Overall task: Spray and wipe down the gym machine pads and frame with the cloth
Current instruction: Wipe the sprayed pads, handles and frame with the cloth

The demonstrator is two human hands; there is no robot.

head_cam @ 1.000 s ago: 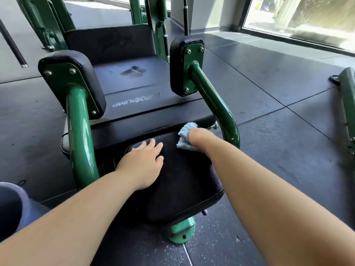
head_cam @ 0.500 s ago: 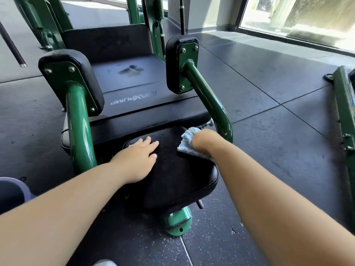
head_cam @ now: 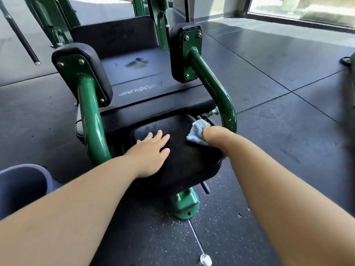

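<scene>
A green-framed gym machine stands before me with black pads. The nearest black pad (head_cam: 188, 162) sits low on a green foot (head_cam: 185, 205). My left hand (head_cam: 149, 152) rests flat on this pad with fingers straight. My right hand (head_cam: 213, 134) grips a bunched light-blue cloth (head_cam: 196, 132) and presses it on the pad's far right corner. Behind lies a long black seat pad (head_cam: 138, 87) marked MAXPUMP upside down. Two upright side pads (head_cam: 80, 72) (head_cam: 184, 52) stand on curved green tubes (head_cam: 90, 127) (head_cam: 217, 91). No spray bottle shows.
Dark rubber floor tiles (head_cam: 269, 77) spread to the right toward a bright window. More green frame parts (head_cam: 51, 22) and a black bar (head_cam: 19, 33) stand at the back left. A dark blue-grey shape (head_cam: 23, 185) sits at the lower left. Another green machine edge (head_cam: 352, 62) shows at far right.
My right hand with the cloth has slid from mid-pad toward the pad's far right corner. The left hand stays flat on the pad. The view has shifted slightly.
</scene>
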